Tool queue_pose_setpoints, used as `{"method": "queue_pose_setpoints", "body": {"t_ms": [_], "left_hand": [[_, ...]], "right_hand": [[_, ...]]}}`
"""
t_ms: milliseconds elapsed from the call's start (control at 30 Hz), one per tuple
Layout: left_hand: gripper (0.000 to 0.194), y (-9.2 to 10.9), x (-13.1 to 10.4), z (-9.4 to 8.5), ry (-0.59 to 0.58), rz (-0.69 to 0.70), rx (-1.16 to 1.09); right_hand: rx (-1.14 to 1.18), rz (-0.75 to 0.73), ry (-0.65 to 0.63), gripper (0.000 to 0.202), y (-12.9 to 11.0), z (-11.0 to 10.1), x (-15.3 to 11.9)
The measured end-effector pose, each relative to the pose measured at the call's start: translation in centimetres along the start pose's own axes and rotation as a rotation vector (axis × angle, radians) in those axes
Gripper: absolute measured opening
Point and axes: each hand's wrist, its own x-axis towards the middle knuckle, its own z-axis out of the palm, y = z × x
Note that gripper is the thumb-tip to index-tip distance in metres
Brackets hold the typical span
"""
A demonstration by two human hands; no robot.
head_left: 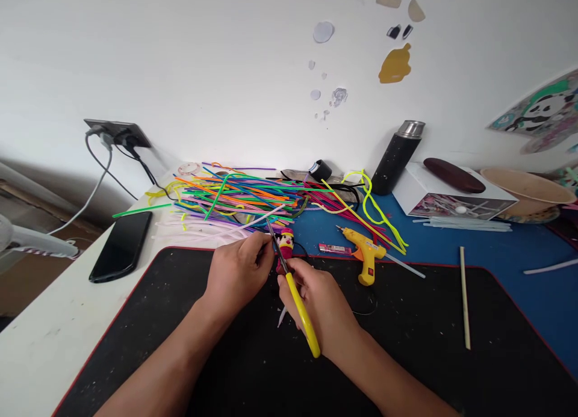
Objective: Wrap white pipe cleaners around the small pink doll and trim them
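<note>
Yellow-handled scissors (pixel 303 316) are in my right hand (pixel 318 293), their blades pointing up and left toward my left hand. Beside the blades is a small doll-like figure (pixel 285 246) with a pale yellow face and red-pink parts; its lower part is hidden behind my right hand's fingers. My left hand (pixel 239 269) is closed in a pinch next to the blade tips, and what it pinches is too small to make out.
Colourful pipe cleaners (pixel 235 194) lie piled by the wall. A yellow glue gun (pixel 366 253), a lighter (pixel 335 248) and a stick (pixel 465 296) are rightward. A phone (pixel 121 247) lies left. Behind stand a black flask (pixel 397 158) and a white box (pixel 410 194).
</note>
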Motion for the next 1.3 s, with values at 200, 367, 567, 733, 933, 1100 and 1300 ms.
{"method": "queue_pose_setpoints", "body": {"t_ms": [200, 367, 567, 733, 933, 1100, 1300], "left_hand": [[0.021, 0.1, 0.0, 0.0, 0.029, 0.027, 0.015], [0.023, 0.2, 0.0, 0.0, 0.003, -0.007, 0.021], [0.023, 0.5, -0.2, -0.1, -0.06, -0.113, -0.025], [0.024, -0.1, 0.6, -0.5, -0.192, -0.253, -0.185], [0.031, -1.6, 1.5, -0.3, -0.435, -0.237, -0.143], [0.022, -2.3, 1.6, 0.0, -0.434, 0.012, -0.28], [0.028, -3.6, 2.0, 0.0, -0.34, -0.026, -0.193]], "right_hand": [[-0.032, -0.006, 0.002, 0.007, -0.1, -0.2, 0.0], [-0.044, -0.011, 0.014, 0.006, 0.2, 0.1, 0.0], [0.062, 0.012, 0.077, 0.013, -0.5, 0.5, -0.3], [0.364, 0.113, -0.004, 0.007, -1.0, -0.2, -0.5], [0.71, 0.19, 0.032, 0.032, -1.0, -2.4, 0.4], [0.744, 0.172, -0.012, 0.037, -0.9, -2.0, 0.5], [0.739, 0.122, 0.006, 0.036, -0.1, -1.4, 0.5]]}}
